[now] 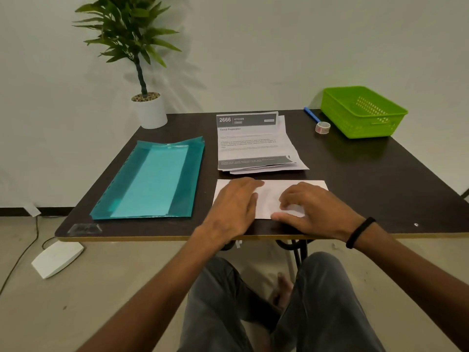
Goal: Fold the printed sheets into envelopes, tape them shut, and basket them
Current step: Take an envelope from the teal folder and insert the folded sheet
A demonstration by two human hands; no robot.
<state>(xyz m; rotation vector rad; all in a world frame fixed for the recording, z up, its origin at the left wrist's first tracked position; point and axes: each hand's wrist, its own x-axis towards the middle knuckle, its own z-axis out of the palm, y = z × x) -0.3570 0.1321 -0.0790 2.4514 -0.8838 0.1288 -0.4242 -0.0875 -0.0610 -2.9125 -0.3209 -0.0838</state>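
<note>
Both hands lay flat, fingers spread, gripping nothing: left hand point(234, 204) and right hand point(311, 208) pressed the folded sheet point(269, 196) at the table's point(380, 179) near edge; uneven pressure could skew the crease, and the green basket point(363, 111) waited at the far right corner

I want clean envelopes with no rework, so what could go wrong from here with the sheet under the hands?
1. The folded sheet lies close to the table's near edge; a push from the left hand or right hand could slide it off or skew the crease.
2. The tape roll sits far off beside the green basket; reaching for it may let the fold spring open.
3. The stack of printed sheets is fanned and could get nudged.
</note>
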